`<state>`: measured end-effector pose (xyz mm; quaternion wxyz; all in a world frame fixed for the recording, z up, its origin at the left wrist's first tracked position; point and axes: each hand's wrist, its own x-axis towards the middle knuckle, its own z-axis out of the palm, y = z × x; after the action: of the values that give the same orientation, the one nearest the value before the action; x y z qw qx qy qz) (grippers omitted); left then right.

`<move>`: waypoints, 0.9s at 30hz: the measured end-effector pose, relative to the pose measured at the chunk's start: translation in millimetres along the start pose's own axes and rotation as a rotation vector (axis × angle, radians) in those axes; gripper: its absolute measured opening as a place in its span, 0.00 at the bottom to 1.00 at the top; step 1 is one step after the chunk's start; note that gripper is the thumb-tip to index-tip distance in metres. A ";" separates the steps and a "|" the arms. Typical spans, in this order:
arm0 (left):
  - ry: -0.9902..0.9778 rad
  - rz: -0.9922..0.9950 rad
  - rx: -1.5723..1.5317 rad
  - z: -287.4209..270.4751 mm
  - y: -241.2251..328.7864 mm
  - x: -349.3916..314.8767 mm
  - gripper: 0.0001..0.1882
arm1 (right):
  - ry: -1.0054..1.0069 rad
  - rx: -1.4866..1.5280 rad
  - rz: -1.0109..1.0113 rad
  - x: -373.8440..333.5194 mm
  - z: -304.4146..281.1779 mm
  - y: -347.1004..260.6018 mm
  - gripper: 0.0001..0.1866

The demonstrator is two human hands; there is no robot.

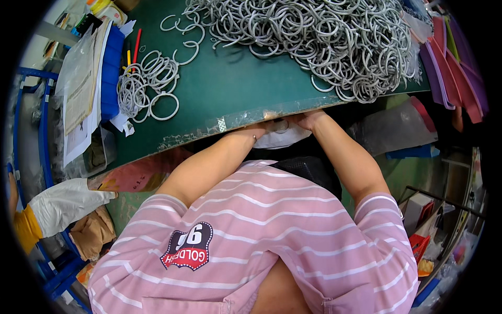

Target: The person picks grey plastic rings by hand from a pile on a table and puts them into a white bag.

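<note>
Both of my hands reach under the front edge of the green table (209, 107). My left hand (258, 129) shows only its back and wrist, with a thin band on the wrist. A short way to its right is my right hand (312, 119), also half under the edge. The fingers of both are hidden, and what they hold, if anything, cannot be made out. Just below and between them lies a white bag or cloth (282, 139), with a small curved rim faintly visible above it. On the tabletop, a large heap of grey open rings (340, 42) spreads near the right side.
A smaller pile of grey closed rings (149, 83) lies at the left, beside a red stick (137, 46) and a blue bin (111, 78) with papers against it. Purple and pink sheets (452, 68) stand at the right. A clear plastic bag (392, 128) hangs below the table's right end.
</note>
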<state>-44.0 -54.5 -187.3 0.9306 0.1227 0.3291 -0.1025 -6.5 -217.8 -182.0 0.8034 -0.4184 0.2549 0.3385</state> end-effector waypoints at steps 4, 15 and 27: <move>0.054 -0.032 0.230 0.6 -9.1 4.7 0.15 | 0.009 -0.501 -0.098 11.2 -17.8 7.3 0.20; -0.177 -0.098 1.960 7.6 -23.2 -1.1 0.17 | -0.534 -2.102 0.097 -48.6 -6.4 4.1 0.16; -0.950 0.142 2.234 93.8 104.2 -141.2 0.09 | -0.486 -1.800 -1.143 -71.4 168.0 -69.5 0.08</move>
<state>-68.3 32.2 -9.8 0.3439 0.8248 -0.3216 -0.3132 21.6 -128.8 -10.4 0.2708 -0.8310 -0.4832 0.0514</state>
